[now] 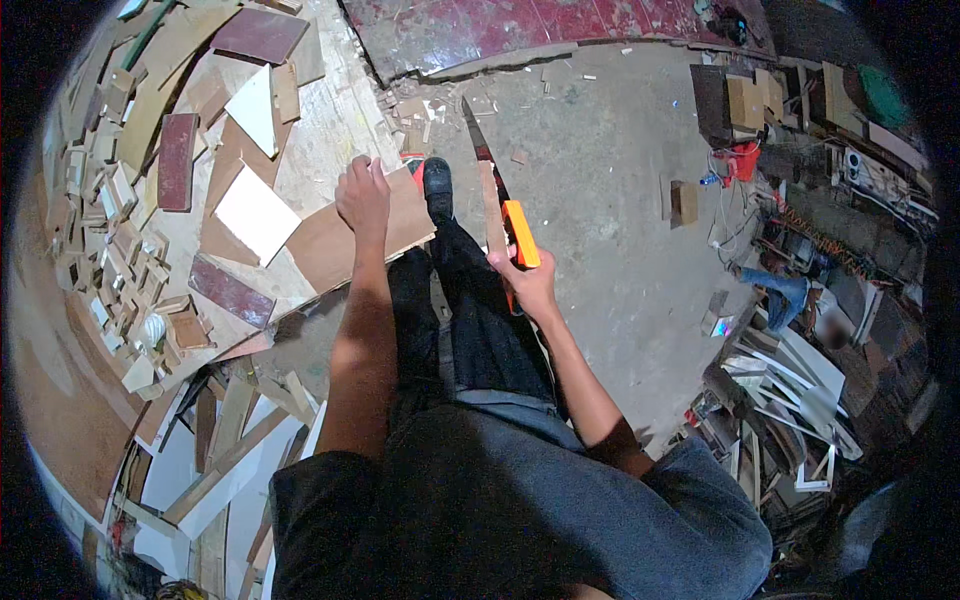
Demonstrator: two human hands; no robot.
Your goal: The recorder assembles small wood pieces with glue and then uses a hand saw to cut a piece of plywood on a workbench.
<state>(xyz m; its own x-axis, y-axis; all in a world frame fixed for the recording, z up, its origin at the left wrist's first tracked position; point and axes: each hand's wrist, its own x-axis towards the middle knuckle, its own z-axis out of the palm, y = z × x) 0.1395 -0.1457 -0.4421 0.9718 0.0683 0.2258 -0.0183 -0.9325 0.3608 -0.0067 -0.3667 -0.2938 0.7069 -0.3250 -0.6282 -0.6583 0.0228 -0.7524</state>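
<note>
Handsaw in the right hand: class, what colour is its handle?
Bright orange handle on the handsaw, clearest in the head view.

Saw blade (pixel 480 145) partly behind strip (pixel 490 205) (mid-length)

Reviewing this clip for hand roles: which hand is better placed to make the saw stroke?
Right. The right hand grips the handsaw by its orange handle, while the left hand presses down on the brown board.

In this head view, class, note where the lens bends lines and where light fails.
Head view: fisheye curves the red floor edge near the top rim; black vignette fills the corners; light falls evenly on the left hand, plywood board and right hand gripping the orange-handled handsaw; right clutter dims.
</note>
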